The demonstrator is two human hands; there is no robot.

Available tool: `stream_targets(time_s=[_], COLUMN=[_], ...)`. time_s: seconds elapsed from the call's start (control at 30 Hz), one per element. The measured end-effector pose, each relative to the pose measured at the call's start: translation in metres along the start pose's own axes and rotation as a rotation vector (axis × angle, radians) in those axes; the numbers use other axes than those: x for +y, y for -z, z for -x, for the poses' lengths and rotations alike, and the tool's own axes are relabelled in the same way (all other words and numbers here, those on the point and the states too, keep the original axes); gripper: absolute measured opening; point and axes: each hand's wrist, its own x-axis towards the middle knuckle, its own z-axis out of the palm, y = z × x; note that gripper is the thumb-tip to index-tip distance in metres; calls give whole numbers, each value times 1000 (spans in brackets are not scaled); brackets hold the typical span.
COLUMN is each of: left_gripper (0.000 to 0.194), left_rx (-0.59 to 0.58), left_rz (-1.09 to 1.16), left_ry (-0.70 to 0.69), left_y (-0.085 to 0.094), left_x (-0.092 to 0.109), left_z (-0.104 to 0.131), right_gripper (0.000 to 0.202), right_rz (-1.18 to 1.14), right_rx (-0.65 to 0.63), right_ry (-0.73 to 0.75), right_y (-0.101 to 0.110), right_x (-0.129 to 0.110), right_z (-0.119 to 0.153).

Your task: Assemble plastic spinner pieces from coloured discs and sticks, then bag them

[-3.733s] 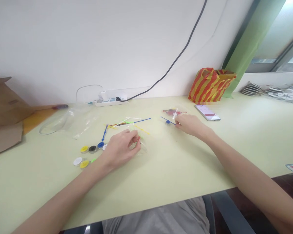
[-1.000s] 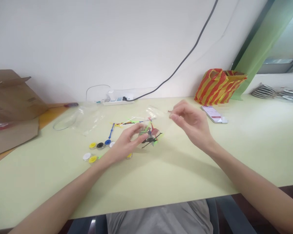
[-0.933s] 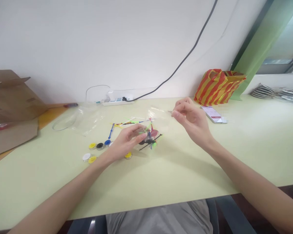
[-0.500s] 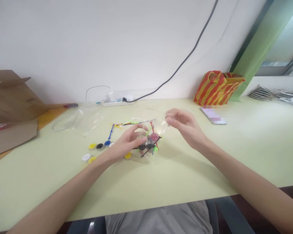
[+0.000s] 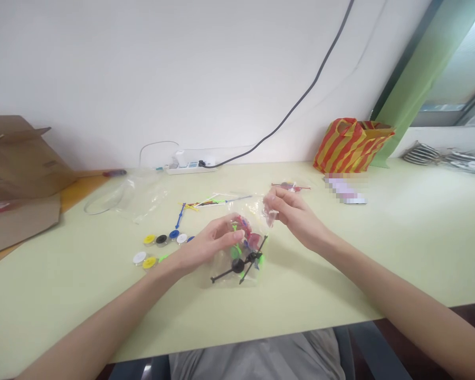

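A clear plastic bag (image 5: 247,279) with black, green, red and blue plastic pieces inside lies in front of me. Through its film show a black round piece (image 5: 238,265) and black rods with pointed ends. My left hand (image 5: 209,240) is closed on the bag's left side, thumb on top. At the upper right, my right hand (image 5: 291,211) pinches the edge of the film. Left of the bag sit several round pieces with clear sides, among them a yellow one (image 5: 149,239) and a white one (image 5: 140,257). My left hand and forearm partly cover that group.
Behind the bag lie thin coloured rods (image 5: 206,202). A small bag with red pieces (image 5: 291,186) is beyond my right hand. Further back are a loose clear bag (image 5: 142,192), a power strip (image 5: 190,168) and a striped bag (image 5: 350,145). A cardboard box (image 5: 19,158) stands left.
The bag of pieces has come lower and nearer to me, and its black rods are more exposed. My right hand has shifted slightly left and down, uncovering the small bag behind it.
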Motion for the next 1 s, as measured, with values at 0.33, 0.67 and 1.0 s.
stream_targets(time_s=[0.33,0.67,1.0], left_gripper=[32,42,48], left_rx=[90,153,220], left_rz=[81,54,117], left_ry=[36,-14,72], left_y=[-4,-2,0], left_x=[-5,-6,-3], left_z=[-3,-5,-3], right_gripper=[40,18,33], right_rz=[179,217,535], right_rx=[-1,-93,-195], right_ry=[-75,-64,46], right_y=[4,9,17], right_x=[2,5,4], right_z=[-3,-3,-6])
